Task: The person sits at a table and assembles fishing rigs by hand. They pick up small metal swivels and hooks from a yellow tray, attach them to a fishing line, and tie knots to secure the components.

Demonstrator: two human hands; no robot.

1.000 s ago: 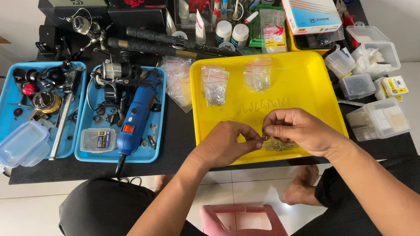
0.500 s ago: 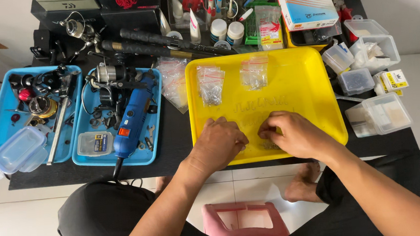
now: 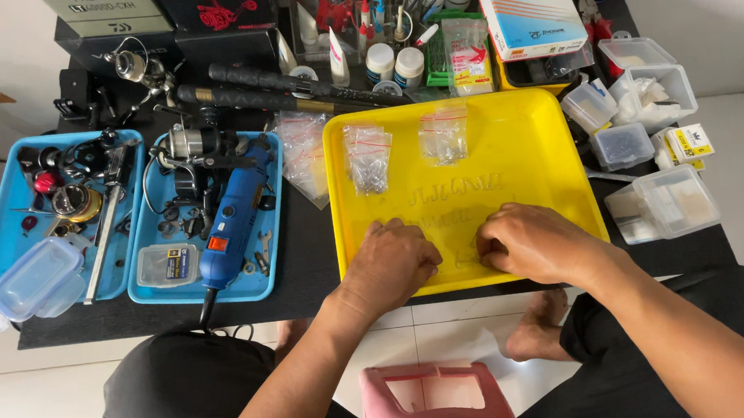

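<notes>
Both the left hand (image 3: 393, 264) and the right hand (image 3: 531, 243) rest knuckles-up on the yellow tray's (image 3: 551, 153) near edge, fingers curled under, their hold hidden, small bags (image 3: 368, 157) lying beyond them.

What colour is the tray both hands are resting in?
Bright yellow tray, seen clearly in the head view.

Whatever our left hand (image 3: 393, 264) and right hand (image 3: 531, 243) press on the yellow tray (image 3: 551, 148) stays hidden beneath them.
</notes>
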